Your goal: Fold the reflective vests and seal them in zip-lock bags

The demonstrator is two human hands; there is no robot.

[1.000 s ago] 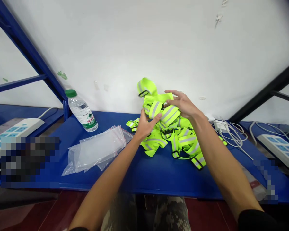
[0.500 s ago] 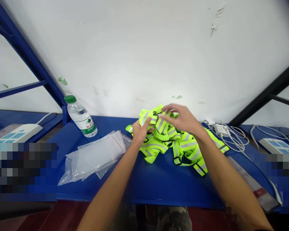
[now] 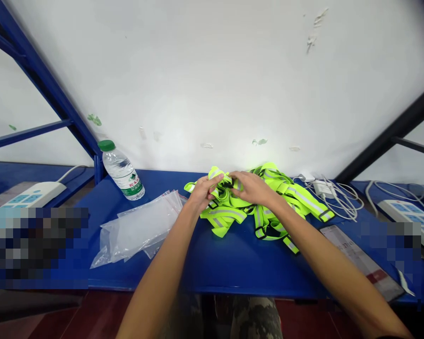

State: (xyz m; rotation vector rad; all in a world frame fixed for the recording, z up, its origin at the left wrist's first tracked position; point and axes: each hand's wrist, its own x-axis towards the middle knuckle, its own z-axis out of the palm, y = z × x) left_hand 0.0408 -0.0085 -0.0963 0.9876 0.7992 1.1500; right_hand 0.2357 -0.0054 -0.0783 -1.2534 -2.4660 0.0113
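Between my hands is a bunched neon-yellow reflective strap (image 3: 216,171) with a grey stripe and a dark fitting. My left hand (image 3: 202,191) is closed on its left side, thumb on top. From the right, my right hand (image 3: 251,187) pinches the strap near the dark fitting; its fingertips are partly hidden. Below and around both hands lies a tangled heap of similar straps (image 3: 228,215) with black buckles. More of these straps (image 3: 305,197) spread out behind and to the right of my right wrist.
Clear zip bags (image 3: 137,230) lie left of my left forearm on the blue table (image 3: 233,275). A water bottle (image 3: 123,172) stands behind them. At the right are a white charger with cables (image 3: 325,189) and a flat printed panel (image 3: 362,259). A white wall rises behind.
My right hand has come down from above the strap and closed on it. The held strap is now more bunched and lower. The view has shifted slightly.
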